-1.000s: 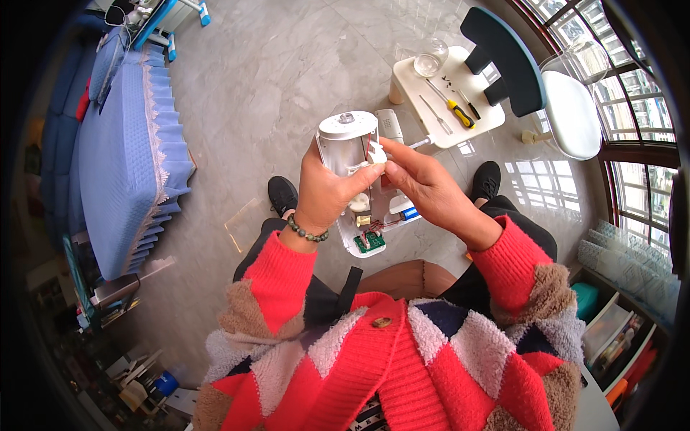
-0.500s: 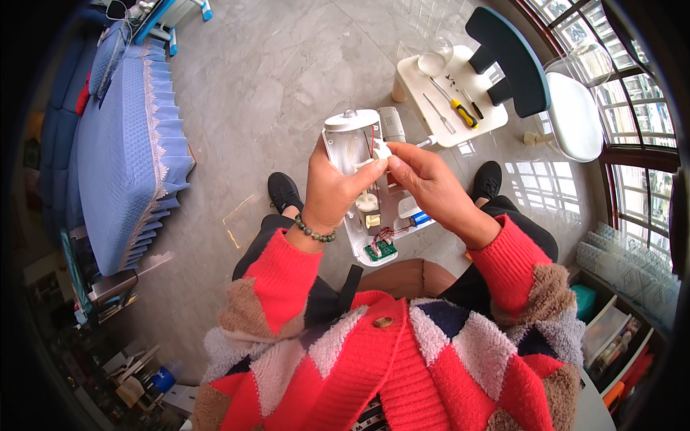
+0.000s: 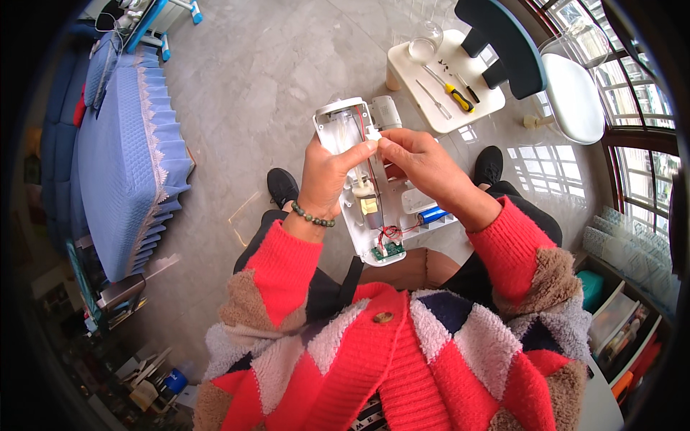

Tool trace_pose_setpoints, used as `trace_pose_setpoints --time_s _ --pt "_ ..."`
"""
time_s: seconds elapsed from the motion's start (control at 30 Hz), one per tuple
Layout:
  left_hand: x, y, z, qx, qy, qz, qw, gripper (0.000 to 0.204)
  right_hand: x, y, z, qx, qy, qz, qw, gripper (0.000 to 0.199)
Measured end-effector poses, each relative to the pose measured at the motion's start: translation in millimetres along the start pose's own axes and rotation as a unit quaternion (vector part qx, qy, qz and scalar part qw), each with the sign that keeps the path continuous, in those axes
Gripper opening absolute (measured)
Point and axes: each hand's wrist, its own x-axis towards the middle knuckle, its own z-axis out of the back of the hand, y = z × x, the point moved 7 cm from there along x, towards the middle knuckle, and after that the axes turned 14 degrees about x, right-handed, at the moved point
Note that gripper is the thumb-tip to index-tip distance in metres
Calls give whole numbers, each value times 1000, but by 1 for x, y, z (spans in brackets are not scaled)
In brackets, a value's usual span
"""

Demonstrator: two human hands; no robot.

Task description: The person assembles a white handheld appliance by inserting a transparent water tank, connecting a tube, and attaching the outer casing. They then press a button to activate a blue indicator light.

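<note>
I have the opened white device shell [image 3: 359, 188] up over my lap, its small motor, red wires and green circuit board bared; my left hand [image 3: 327, 176] is clamped round its upper half, while my right hand [image 3: 424, 161] pinches a small white piece [image 3: 373, 134] at the shell's top edge. I judge this a take-apart step, and next that piece wants a careful tug clear of the wires; beyond the shell, a yellow-handled screwdriver [image 3: 451, 87] lies on the white stool [image 3: 402, 75]

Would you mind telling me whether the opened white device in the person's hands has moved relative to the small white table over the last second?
Cannot tell: the white device seems similarly spaced from the white table, but the camera itself shifted.
</note>
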Motion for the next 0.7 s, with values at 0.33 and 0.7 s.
trace_pose_setpoints --time_s 0.33,0.7 --pt "0 1 1 5 8 8 1000 29 -2 -2 -2 24 29 -38 999 44" --pt "-2 -14 2 16 10 -58 998 39 -7 10 -7 38 71 26 996 45"
